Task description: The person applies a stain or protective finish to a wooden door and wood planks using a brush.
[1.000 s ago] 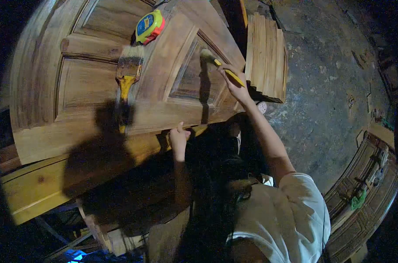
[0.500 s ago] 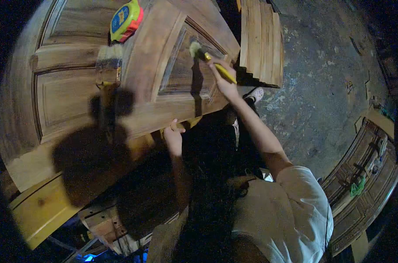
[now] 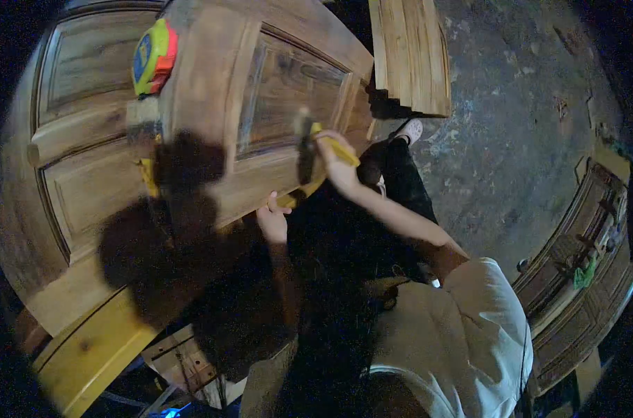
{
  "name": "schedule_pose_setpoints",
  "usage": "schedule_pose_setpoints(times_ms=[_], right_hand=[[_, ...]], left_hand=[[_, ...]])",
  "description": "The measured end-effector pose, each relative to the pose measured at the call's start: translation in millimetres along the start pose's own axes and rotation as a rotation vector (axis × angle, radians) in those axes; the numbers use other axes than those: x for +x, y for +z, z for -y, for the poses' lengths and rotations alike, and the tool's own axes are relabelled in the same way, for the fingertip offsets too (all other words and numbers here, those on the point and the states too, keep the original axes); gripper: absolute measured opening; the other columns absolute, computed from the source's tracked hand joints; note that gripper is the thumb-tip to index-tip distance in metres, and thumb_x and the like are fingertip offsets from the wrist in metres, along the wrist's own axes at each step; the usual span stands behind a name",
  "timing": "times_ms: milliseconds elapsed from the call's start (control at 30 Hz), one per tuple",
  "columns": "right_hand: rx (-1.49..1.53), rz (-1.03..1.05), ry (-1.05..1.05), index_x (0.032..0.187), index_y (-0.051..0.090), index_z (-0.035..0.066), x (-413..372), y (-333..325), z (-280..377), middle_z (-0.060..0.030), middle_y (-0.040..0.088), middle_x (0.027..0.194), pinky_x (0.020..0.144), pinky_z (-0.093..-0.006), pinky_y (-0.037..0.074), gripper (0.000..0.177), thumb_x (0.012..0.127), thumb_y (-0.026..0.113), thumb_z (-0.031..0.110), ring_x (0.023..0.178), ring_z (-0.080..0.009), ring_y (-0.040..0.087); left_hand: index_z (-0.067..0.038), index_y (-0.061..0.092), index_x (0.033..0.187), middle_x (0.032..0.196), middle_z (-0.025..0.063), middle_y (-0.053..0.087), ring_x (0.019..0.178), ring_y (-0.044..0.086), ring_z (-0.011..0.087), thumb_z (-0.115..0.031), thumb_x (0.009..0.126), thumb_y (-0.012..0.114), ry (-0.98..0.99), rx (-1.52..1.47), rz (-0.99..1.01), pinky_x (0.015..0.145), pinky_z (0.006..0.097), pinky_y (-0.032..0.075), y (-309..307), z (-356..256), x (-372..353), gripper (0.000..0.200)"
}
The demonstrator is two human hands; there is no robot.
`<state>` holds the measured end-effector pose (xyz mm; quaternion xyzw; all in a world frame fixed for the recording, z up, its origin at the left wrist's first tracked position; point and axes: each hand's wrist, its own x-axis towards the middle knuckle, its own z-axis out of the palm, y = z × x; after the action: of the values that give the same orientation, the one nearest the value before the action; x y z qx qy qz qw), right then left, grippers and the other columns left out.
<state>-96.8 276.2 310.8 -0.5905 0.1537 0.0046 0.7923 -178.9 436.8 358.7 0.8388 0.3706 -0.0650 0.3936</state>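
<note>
In my right hand [image 3: 339, 167] is a paintbrush [image 3: 348, 155] with a yellow handle, fingers closed round it. Its pale bristles are blurred and lie over the lower edge of a recessed panel in the wooden door [image 3: 243, 182]. My left hand [image 3: 272, 219] is at the door's near edge, with a finger on top and the thumb out to the side; its other fingers are partly hidden. A yellow, red and blue tape measure [image 3: 155, 57] sits on the door, left of the panel. Below it lies a second paintbrush [image 3: 149, 177], partly in shadow.
A yellowish wooden beam [image 3: 97, 348] runs under the door's near side. Stacked boards [image 3: 410, 59] stand beyond the door. On the concrete floor [image 3: 498, 146] at right, a dark carved panel [image 3: 560, 279] holds a green bundle [image 3: 585, 273]. A shoe [image 3: 410, 131] shows near the boards.
My right hand has drawn the paintbrush down from the panel's middle towards its near edge. My left hand stays at the door edge. The view has shifted slightly.
</note>
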Motion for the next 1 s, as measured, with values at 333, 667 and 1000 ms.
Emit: schedule_pose_setpoints(times_ms=[333, 667, 1000], right_hand=[[-0.01, -0.151, 0.032, 0.096, 0.059, 0.003, -18.6, -4.8, -61.9, -0.0004, 0.058, 0.086, 0.071, -0.0233, 0.044, 0.009, 0.09, 0.055, 0.009, 0.077, -0.0084, 0.053], [0.134, 0.152, -0.047, 0.091, 0.061, 0.003, -41.3, 28.3, 9.0, -0.006, 0.063, 0.086, 0.073, -0.0257, 0.047, 0.009, 0.087, 0.056, 0.01, 0.079, -0.0115, 0.057], [0.006, -0.163, 0.028, 0.098, 0.058, 0.005, -25.3, -2.2, -68.4, -0.0022, 0.059, 0.086, 0.072, -0.0235, 0.044, 0.011, 0.088, 0.055, 0.008, 0.079, -0.0088, 0.054]], left_hand=[[0.005, 0.063, 0.074, 0.052, 0.0091, 0.058, 0.052, 0.059, 0.0178, -0.033, 0.092, 0.049, -0.057, 0.069, 0.006, 0.055, 0.0333, 0.046, 0.6, 5.1, 1.9, 0.044], [0.003, 0.065, 0.074, 0.054, 0.0084, 0.06, 0.055, 0.06, 0.0186, -0.037, 0.091, 0.049, 0.025, 0.142, 0.073, 0.059, 0.0318, 0.048, -6.1, 19.3, 14.0, 0.047], [0.003, 0.064, 0.081, 0.065, 0.0103, 0.061, 0.064, 0.06, 0.0207, -0.036, 0.092, 0.048, 0.15, 0.253, 0.02, 0.064, 0.0325, 0.047, -9.1, 32.3, 12.0, 0.044]])
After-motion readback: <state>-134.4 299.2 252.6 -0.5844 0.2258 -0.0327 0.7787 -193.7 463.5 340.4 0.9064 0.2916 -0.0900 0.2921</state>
